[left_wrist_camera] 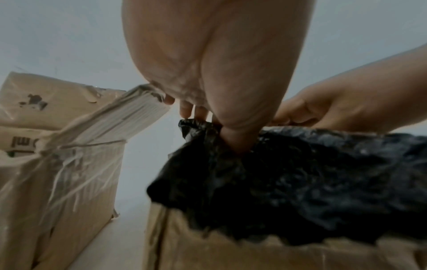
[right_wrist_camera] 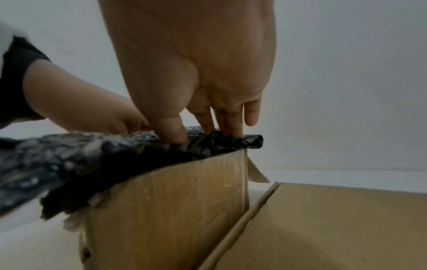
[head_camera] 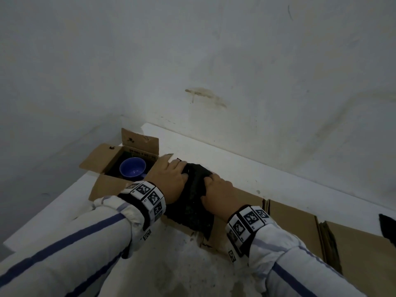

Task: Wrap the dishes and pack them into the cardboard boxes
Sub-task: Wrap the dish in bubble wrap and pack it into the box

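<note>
A crumpled black wrapping sheet (head_camera: 194, 196) lies over a piece of brown cardboard (head_camera: 295, 219) on the white ledge. My left hand (head_camera: 173, 174) pinches the sheet's far left edge, thumb pressed into it (left_wrist_camera: 235, 142). My right hand (head_camera: 214, 186) pinches the right edge between thumb and fingers (right_wrist_camera: 198, 134). Whether the sheet (left_wrist_camera: 300, 173) covers a dish I cannot tell. To the left stands an open cardboard box (head_camera: 100, 159) with a blue cup (head_camera: 132, 170) inside.
The white wall (head_camera: 235, 71) rises close behind the ledge and meets a side wall at the corner behind the box. More flattened cardboard (head_camera: 360, 254) lies at the right, with a dark object (head_camera: 387, 229) at the frame's edge. Speckled ledge surface (head_camera: 182, 264) lies between my forearms.
</note>
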`<action>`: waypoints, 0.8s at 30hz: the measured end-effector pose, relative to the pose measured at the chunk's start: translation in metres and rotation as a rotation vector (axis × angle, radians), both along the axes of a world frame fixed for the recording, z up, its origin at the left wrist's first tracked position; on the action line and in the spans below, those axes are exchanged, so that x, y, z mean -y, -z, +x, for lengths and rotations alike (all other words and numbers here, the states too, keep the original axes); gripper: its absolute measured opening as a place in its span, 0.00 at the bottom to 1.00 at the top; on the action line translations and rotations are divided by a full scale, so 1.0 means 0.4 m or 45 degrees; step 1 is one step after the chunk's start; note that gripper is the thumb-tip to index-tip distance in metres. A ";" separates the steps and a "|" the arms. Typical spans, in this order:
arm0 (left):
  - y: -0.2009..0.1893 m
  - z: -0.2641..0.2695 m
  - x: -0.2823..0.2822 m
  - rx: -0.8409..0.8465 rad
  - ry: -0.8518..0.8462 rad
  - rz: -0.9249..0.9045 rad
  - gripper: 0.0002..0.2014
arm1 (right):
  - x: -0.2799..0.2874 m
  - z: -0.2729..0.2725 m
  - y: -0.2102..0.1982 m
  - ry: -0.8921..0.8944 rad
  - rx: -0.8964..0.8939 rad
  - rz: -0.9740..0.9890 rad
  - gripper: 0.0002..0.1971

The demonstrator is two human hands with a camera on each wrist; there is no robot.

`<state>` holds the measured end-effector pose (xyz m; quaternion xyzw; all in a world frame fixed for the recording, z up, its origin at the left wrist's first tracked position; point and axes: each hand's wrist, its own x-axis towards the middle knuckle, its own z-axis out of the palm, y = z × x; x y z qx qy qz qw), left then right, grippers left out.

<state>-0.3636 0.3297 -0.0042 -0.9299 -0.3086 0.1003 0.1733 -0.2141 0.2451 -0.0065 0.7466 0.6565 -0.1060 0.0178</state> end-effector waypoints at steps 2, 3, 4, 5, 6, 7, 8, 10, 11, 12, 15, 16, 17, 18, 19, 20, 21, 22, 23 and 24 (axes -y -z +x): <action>0.003 0.001 -0.006 -0.023 0.016 -0.018 0.13 | -0.005 0.001 0.000 -0.038 -0.025 -0.052 0.31; 0.000 0.003 -0.010 -0.027 0.034 -0.020 0.15 | -0.008 0.002 -0.003 -0.064 -0.030 -0.088 0.37; -0.001 0.003 -0.014 -0.028 0.056 -0.021 0.16 | -0.011 0.003 -0.006 -0.083 -0.034 -0.122 0.41; -0.002 0.004 -0.020 -0.031 0.075 -0.020 0.16 | -0.015 0.002 -0.010 -0.094 -0.034 -0.149 0.45; 0.000 0.006 -0.026 -0.025 0.094 -0.014 0.17 | -0.019 0.002 -0.014 -0.097 -0.028 -0.174 0.48; 0.000 0.007 -0.031 -0.027 0.098 -0.022 0.19 | -0.023 -0.001 -0.017 -0.100 -0.012 -0.205 0.49; 0.000 0.007 -0.034 -0.037 0.102 -0.045 0.20 | -0.026 -0.005 -0.018 -0.108 0.019 -0.240 0.51; -0.005 0.009 -0.034 -0.080 0.105 -0.087 0.24 | -0.031 -0.015 -0.019 -0.128 0.100 -0.295 0.51; -0.011 0.011 -0.033 -0.096 0.124 -0.115 0.27 | -0.034 -0.019 -0.018 -0.127 0.125 -0.309 0.51; -0.015 0.011 -0.033 -0.105 0.147 -0.164 0.29 | -0.038 -0.023 -0.017 -0.120 0.135 -0.325 0.50; -0.023 0.016 -0.045 -0.144 0.235 -0.236 0.34 | -0.054 -0.033 -0.019 -0.103 0.166 -0.392 0.50; -0.025 0.018 -0.053 -0.188 0.268 -0.211 0.35 | -0.059 -0.035 -0.020 -0.092 0.177 -0.420 0.51; -0.024 0.021 -0.061 -0.221 0.297 -0.212 0.38 | -0.064 -0.038 -0.021 -0.082 0.188 -0.444 0.50; -0.017 0.022 -0.072 -0.260 0.299 -0.254 0.40 | -0.070 -0.040 -0.023 -0.071 0.201 -0.464 0.49; -0.013 0.024 -0.081 -0.286 0.309 -0.302 0.41 | -0.074 -0.042 -0.024 -0.062 0.215 -0.485 0.48; -0.010 0.025 -0.090 -0.299 0.318 -0.340 0.42 | -0.078 -0.044 -0.024 -0.056 0.232 -0.503 0.46; -0.003 0.025 -0.098 -0.282 0.328 -0.359 0.41 | -0.081 -0.047 -0.022 -0.052 0.251 -0.513 0.45; 0.001 0.023 -0.103 -0.276 0.332 -0.361 0.36 | -0.085 -0.051 -0.019 -0.048 0.268 -0.507 0.42; 0.005 0.023 -0.105 -0.256 0.340 -0.375 0.30 | -0.087 -0.053 -0.016 -0.043 0.282 -0.491 0.40; 0.011 0.024 -0.106 -0.222 0.369 -0.397 0.25 | -0.090 -0.057 -0.012 -0.037 0.292 -0.471 0.39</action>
